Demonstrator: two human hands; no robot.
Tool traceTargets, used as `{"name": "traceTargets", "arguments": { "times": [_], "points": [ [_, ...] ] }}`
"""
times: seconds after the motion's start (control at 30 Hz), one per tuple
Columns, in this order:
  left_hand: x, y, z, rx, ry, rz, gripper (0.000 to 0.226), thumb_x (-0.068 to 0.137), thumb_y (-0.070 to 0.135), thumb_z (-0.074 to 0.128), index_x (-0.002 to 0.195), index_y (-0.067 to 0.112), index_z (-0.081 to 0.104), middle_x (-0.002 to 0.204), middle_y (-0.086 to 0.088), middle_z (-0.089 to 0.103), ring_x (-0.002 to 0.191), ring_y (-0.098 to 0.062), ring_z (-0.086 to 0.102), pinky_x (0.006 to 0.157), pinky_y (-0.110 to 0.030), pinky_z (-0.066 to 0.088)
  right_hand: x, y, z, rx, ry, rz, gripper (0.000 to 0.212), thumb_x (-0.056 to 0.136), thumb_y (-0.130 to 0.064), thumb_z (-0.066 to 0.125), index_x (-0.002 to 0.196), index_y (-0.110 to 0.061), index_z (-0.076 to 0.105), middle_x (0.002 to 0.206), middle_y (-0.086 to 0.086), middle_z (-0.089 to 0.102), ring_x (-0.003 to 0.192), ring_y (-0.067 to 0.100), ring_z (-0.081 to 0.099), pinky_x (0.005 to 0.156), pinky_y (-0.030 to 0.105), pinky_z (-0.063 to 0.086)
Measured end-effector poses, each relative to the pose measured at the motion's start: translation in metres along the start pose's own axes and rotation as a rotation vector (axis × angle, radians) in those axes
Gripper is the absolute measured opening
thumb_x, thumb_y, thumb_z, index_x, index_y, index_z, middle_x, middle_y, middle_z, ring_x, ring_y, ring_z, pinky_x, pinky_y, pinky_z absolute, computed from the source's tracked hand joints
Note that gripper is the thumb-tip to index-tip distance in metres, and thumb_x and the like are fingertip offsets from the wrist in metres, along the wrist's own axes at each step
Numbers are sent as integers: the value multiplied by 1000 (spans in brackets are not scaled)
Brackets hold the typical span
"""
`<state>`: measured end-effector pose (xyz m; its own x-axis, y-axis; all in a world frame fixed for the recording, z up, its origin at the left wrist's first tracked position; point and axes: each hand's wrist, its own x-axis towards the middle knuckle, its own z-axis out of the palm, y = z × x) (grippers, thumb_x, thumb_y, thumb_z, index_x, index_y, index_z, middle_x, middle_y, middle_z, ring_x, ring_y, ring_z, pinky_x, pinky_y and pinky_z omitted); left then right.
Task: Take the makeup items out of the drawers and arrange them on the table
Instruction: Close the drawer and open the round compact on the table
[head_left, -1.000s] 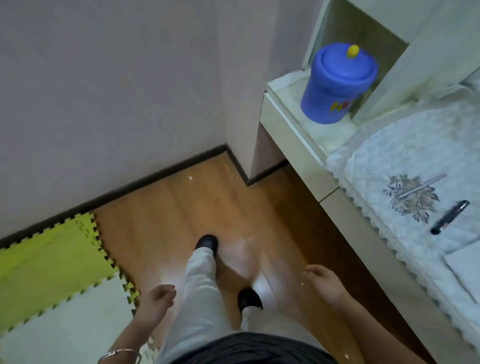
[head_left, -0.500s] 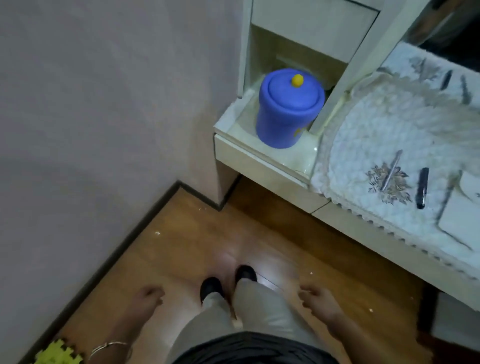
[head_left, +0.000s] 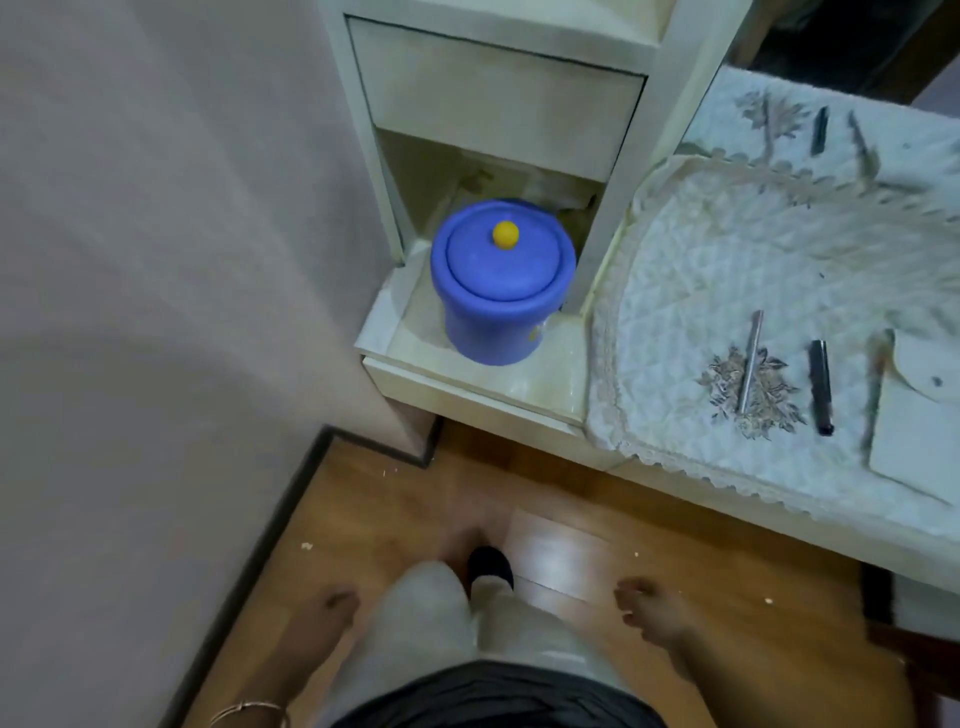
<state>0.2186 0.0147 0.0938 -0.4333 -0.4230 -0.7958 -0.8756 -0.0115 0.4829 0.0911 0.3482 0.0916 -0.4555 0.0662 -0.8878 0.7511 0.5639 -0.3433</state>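
Observation:
A dressing table (head_left: 467, 387) stands ahead, its right part covered by a white quilted cloth (head_left: 691, 291). On the cloth lie a thin silver stick (head_left: 751, 361) and a black makeup pen (head_left: 821, 385). A closed cream drawer (head_left: 493, 98) sits in the upright unit at the back. My left hand (head_left: 324, 616) and my right hand (head_left: 649, 605) hang low over the wooden floor, both empty with loosely curled fingers, well short of the table.
A blue lidded container (head_left: 501, 291) with a yellow knob stands on the table's left ledge under the drawer. A mirror (head_left: 841, 104) behind reflects the cloth and pens. A white flat item (head_left: 914, 431) lies at the right edge. A plain wall runs along the left.
The view has swung right and closer to the table; the green floor mat is gone from sight. Both hands stay low and empty.

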Motion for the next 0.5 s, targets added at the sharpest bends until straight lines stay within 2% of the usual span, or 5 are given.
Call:
{"name": "traceTargets", "arguments": {
  "times": [0.1, 0.2, 0.3, 0.4, 0.5],
  "points": [
    [16, 13, -10, 78, -48, -19, 30, 89, 2, 53, 62, 16, 55, 70, -7, 55, 76, -23, 52, 62, -29, 33, -1, -22, 5, -10, 14, -86, 28, 94, -13, 45, 119, -1, 50, 113, 18, 55, 78, 16, 52, 61, 21, 40],
    [38, 41, -17, 162, -30, 51, 16, 87, 3, 56, 74, 9, 64, 77, -12, 61, 89, -28, 59, 76, -32, 42, -4, -46, 10, -12, 54, -166, 30, 93, -14, 46, 121, -3, 50, 119, 14, 56, 87, 18, 55, 67, 22, 43],
    [45, 91, -27, 307, -134, 226, 15, 90, 9, 51, 101, 9, 62, 98, -8, 60, 99, -22, 56, 86, -25, 36, -14, -79, 17, -14, 121, -279, 30, 92, -15, 49, 121, -7, 53, 117, 6, 57, 96, 17, 56, 74, 23, 46],
    [45, 155, -40, 369, -247, 480, 13, 90, 19, 54, 98, 28, 59, 104, 2, 65, 101, -13, 59, 91, -28, 43, -30, -119, 26, -5, 172, -406, 27, 90, -19, 54, 116, -14, 56, 112, 0, 60, 103, 14, 56, 86, 26, 47],
    [31, 216, -43, 302, -238, 718, 22, 87, 15, 59, 94, 35, 56, 97, 10, 64, 94, -3, 59, 90, -28, 47, -55, -170, 26, 78, 207, -569, 17, 87, -19, 59, 103, -22, 61, 93, -6, 62, 88, 7, 58, 72, 13, 43]
  ]
}}
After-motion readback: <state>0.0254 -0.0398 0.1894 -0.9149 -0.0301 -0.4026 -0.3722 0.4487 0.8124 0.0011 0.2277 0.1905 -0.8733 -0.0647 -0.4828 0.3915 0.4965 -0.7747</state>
